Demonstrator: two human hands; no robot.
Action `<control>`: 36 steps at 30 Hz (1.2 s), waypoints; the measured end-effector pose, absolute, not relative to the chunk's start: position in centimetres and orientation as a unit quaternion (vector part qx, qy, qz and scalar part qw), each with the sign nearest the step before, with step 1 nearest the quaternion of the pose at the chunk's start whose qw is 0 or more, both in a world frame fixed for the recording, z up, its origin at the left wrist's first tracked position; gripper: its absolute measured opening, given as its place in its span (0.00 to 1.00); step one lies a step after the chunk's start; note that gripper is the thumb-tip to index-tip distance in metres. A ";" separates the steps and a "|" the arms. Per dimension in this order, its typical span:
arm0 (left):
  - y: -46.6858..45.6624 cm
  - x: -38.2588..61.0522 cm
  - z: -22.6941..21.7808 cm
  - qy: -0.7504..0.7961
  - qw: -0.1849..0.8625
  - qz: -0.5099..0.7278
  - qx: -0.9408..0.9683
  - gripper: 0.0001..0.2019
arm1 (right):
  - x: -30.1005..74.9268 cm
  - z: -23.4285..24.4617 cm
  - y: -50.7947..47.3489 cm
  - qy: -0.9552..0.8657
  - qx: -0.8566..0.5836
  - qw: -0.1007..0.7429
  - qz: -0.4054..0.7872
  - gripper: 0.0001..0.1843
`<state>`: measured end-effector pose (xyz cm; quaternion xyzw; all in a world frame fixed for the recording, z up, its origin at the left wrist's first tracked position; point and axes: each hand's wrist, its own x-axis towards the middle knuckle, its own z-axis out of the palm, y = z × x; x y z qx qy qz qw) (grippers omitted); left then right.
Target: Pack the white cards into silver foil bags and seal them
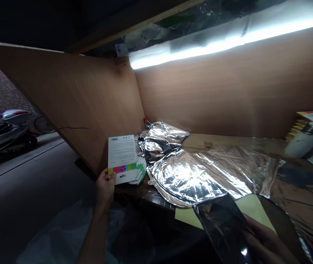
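Head view: a left hand pinches a white printed card with a multicoloured stripe upright, just before a fanned stack of similar cards. Crumpled silver foil pouches lie beside it; a right hand, grip unclear, sits behind a dark reflective foil sheet.

The single head-worn camera looks forward and down over the counter, facing a corner of wooden panels. It sits close, with the left hand and right hand at the bottom edge, and its tilted wide view reaches a parked scooter at far left.
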<state>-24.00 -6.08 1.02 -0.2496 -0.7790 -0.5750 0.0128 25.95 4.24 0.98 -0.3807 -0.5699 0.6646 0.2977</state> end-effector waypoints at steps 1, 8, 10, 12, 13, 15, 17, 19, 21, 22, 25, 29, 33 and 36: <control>-6.5 -22.0 0.9 -0.762 -0.013 -0.595 -0.255 0.23 | 25.5 1.4 4.1 -0.542 -0.389 0.307 0.678 0.25; -6.2 -2.8 -1.2 -0.589 -0.437 -0.621 -0.277 0.36 | 19.6 1.7 5.9 -0.409 -0.316 0.356 0.779 0.22; -5.2 0.0 -1.6 -0.548 -0.517 -0.574 -0.321 0.35 | 19.1 0.8 7.1 -0.359 -0.343 0.368 0.786 0.21; -3.7 1.3 -1.9 -0.537 -0.523 -0.551 -0.368 0.28 | 19.6 -0.2 8.1 -0.322 -0.373 0.372 0.787 0.21; -2.8 1.6 -2.0 -0.541 -0.507 -0.550 -0.384 0.24 | 20.1 -0.7 8.5 -0.316 -0.380 0.372 0.786 0.22; -1.0 2.0 -2.3 -0.552 -0.486 -0.548 -0.398 0.19 | 21.5 -1.5 9.2 -0.329 -0.386 0.379 0.774 0.24; 0.4 2.6 -2.6 -0.550 -0.520 -0.520 -0.396 0.20 | 23.2 -2.2 9.8 -0.352 -0.394 0.396 0.751 0.24; 1.3 3.5 -3.1 -0.535 -0.578 -0.480 -0.386 0.25 | 25.0 -2.6 10.3 -0.367 -0.407 0.412 0.729 0.25; 1.6 4.8 -3.6 -0.532 -0.602 -0.457 -0.381 0.27 | 26.5 -2.7 10.6 -0.376 -0.412 0.414 0.719 0.26; 1.6 5.5 -3.8 -0.536 -0.600 -0.454 -0.382 0.25 | 27.2 -2.6 10.6 -0.379 -0.411 0.412 0.720 0.26; 1.8 7.1 -4.4 -0.568 -0.566 -0.443 -0.402 0.21 | 28.8 -1.9 10.4 -0.394 -0.410 0.411 0.713 0.24; 2.5 8.2 -4.5 -0.619 -0.481 -0.429 -0.449 0.16 | 31.8 -0.4 8.6 -0.434 -0.442 0.423 0.661 0.22; 2.8 9.3 -3.9 -0.664 -0.424 -0.392 -0.476 0.13 | 34.8 -1.0 4.0 -0.416 -0.413 0.331 0.739 0.22; 2.4 10.5 -3.5 -0.667 -0.442 -0.367 -0.475 0.15 | 34.9 -3.5 0.6 -0.357 -0.350 0.230 0.835 0.21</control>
